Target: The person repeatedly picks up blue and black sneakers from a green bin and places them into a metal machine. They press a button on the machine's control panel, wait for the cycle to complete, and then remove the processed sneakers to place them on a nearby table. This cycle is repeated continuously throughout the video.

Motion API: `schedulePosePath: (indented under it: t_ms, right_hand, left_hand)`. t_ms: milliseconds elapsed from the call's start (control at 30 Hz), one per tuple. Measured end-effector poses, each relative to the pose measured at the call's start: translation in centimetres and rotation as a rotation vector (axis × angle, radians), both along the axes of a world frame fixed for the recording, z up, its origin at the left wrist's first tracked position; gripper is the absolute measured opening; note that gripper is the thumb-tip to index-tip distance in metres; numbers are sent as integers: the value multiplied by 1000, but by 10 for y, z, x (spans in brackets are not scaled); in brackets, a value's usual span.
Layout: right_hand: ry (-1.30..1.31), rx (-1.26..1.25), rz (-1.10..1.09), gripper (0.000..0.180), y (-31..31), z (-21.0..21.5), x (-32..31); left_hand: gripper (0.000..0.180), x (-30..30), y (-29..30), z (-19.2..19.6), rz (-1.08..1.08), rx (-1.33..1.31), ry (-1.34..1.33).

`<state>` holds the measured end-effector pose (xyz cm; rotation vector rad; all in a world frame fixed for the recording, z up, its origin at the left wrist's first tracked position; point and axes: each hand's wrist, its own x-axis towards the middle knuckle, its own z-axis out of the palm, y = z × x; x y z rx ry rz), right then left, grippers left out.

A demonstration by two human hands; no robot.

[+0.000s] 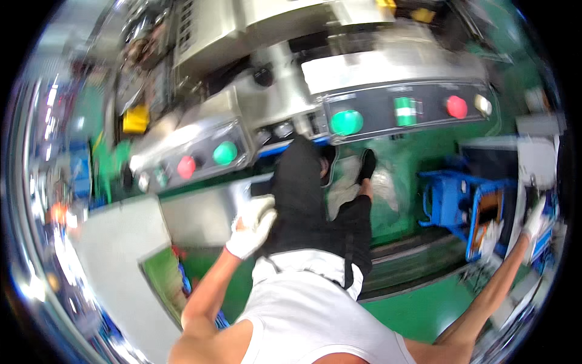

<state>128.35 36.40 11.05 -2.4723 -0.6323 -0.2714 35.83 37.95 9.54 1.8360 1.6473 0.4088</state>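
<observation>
My left hand (251, 227), in a white work glove, is beside my left thigh. Its fingers look curled in, and what they hold, if anything, is lost in blur. Close by is a pale metal surface (206, 215). My right arm stretches far out to the right. The gloved right hand (535, 219) is near a grey-white box-like unit (538, 161) and blue items at the edge of view. Motion smears its fingers, so their pose cannot be read.
Ahead stands a metal machine with a left button panel (203, 159) and a right button panel (409, 112), carrying green and red buttons. A blue metal frame (451, 197) stands on the green floor to the right. A light grey tabletop (124, 255) lies at left.
</observation>
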Motion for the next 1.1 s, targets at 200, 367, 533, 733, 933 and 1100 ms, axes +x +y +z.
schedulePosePath:
  t_ms: [200,367,533,733,933,1100]
  right_hand:
    - [576,-51,383,78,5,-125,-306]
    - [504,-337,793,84,-8,-184,-472]
    - [315,-838,1058,81,37,-155,-531]
    - [-220,-1196,1156,78,109,-114,-565]
    - [-102,-973,1292,65,159,-105,-566]
    - [250,-849,1313,66,112,-45,-666]
  left_hand:
    - [33,-167,-144,-98,948,-265,-159]
    - [43,-216,-358,-126,1399,-447,311]
    - [74,-244,-560,-128,2120,-536,797]
    - [92,-295,-657,-113,2439,-445,292]
    - [59,-318,-700,-159,2412,-379,450]
    - [42,-284,-627,-135,2055,-353,700]
